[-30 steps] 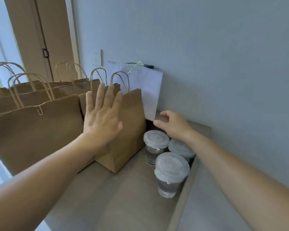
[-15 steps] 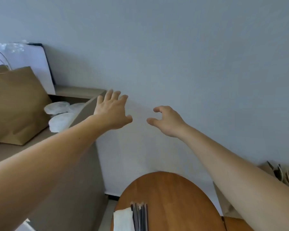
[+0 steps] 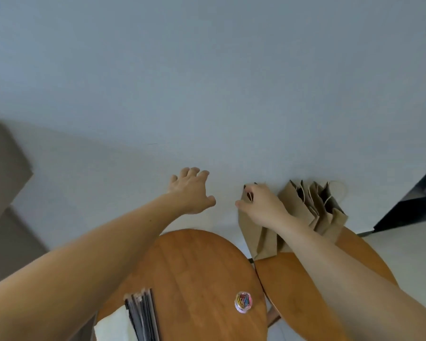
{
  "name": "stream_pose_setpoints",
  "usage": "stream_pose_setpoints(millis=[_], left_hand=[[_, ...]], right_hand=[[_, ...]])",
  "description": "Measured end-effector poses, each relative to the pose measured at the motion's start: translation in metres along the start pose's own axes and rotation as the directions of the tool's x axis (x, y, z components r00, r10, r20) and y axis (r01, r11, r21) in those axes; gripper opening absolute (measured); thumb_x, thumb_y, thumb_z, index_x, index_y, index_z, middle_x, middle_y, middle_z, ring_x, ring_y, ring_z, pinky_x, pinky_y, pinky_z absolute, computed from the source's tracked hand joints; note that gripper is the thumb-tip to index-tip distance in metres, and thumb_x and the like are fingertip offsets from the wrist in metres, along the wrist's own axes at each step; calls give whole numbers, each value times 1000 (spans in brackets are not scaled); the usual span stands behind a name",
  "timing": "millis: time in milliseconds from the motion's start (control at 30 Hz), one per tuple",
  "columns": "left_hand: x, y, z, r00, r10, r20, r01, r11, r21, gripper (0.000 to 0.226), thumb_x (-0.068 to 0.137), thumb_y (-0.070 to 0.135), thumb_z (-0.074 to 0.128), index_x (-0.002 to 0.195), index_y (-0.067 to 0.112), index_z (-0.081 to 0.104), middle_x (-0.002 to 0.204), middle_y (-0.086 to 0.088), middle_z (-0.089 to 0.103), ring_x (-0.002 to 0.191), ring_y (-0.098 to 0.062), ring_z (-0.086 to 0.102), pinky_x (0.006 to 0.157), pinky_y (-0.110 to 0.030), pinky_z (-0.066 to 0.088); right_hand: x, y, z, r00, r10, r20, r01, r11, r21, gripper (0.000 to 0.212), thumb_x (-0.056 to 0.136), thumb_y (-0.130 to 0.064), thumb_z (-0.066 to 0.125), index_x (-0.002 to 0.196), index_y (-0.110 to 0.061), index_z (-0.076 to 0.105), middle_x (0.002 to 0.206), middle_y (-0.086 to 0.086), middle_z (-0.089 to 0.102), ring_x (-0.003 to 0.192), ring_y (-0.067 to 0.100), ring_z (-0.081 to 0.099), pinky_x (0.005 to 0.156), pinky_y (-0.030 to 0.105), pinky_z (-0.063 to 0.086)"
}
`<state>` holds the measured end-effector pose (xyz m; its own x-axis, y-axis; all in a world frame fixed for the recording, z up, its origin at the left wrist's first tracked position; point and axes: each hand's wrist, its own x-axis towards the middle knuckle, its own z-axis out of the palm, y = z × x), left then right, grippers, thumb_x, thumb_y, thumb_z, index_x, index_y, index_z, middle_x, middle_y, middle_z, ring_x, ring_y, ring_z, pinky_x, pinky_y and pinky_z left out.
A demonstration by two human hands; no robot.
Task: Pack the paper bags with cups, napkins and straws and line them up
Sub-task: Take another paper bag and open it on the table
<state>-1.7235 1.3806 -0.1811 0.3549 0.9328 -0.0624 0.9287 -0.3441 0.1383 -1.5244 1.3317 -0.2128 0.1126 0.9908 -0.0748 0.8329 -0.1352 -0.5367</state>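
Several flat, folded brown paper bags (image 3: 312, 210) lean against the wall at the back of the right round table (image 3: 293, 291). My right hand (image 3: 261, 205) reaches to the leftmost folded bag (image 3: 258, 239), its fingers curled over the bag's top edge and the thumb on its left side. In the air to the left of the bags hangs my left hand (image 3: 192, 190), fingers spread, holding nothing. A bundle of black straws (image 3: 143, 313) lies on white napkins (image 3: 113, 326) at the near edge of the left round table (image 3: 199, 267). No cups are in view.
A small clear jar of coloured paper clips (image 3: 243, 301) stands on the left table. A grey cabinet (image 3: 0, 180) rises at the far left. A dark object (image 3: 413, 205) sits at the right edge. The pale wall is close behind both tables.
My view swung right from the cabinet with packed bags and lidded cups to the round tables. Both hands moved right, and the right hand reached the folded bags.
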Motion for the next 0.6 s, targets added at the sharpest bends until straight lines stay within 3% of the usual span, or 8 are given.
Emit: stream_pose_setpoints(millis=[100, 200, 300, 533, 600], left_hand=[[21, 21, 29, 996, 51, 70, -49, 998, -40, 79, 90, 52, 55, 155, 22, 21, 161, -5, 21, 149, -28, 14, 118, -49, 21], [41, 36, 58, 991, 34, 126, -24, 996, -85, 78, 89, 51, 55, 155, 23, 22, 160, -4, 23, 148, -27, 17, 117, -47, 23], [60, 47, 84, 984, -7, 180, 29, 993, -115, 78, 89, 50, 55, 155, 23, 23, 160, -3, 24, 147, -26, 18, 117, -47, 25], [87, 60, 128, 934, -181, 306, 230, 964, -131, 71, 93, 44, 53, 154, 22, 24, 158, -2, 27, 144, -25, 25, 114, -44, 32], [91, 61, 135, 920, -210, 329, 266, 955, -135, 69, 94, 42, 52, 154, 22, 25, 158, -2, 27, 144, -25, 25, 113, -43, 34]], right_hand=[[5, 46, 7, 992, 123, -12, -123, 992, -31, 59, 91, -47, 60, 135, -8, 49, 134, 9, 53, 117, 28, 55, 94, 44, 50], [22, 86, 20, 980, 200, 18, -198, 977, -80, 53, 89, -52, 57, 123, -12, 52, 119, 8, 52, 107, 28, 57, 86, 42, 53], [51, 120, 32, 969, 248, 14, -245, 961, -125, 66, 87, -58, 59, 129, -9, 48, 126, 10, 50, 105, 28, 57, 82, 40, 52], [126, 177, 56, 955, 290, 57, -276, 944, -180, 65, 96, -61, 41, 132, -8, 45, 126, 13, 54, 95, 28, 61, 66, 34, 48], [140, 188, 59, 963, 257, 82, -235, 947, -217, 57, 98, -56, 43, 129, -8, 48, 114, 9, 60, 85, 23, 61, 57, 30, 42]])
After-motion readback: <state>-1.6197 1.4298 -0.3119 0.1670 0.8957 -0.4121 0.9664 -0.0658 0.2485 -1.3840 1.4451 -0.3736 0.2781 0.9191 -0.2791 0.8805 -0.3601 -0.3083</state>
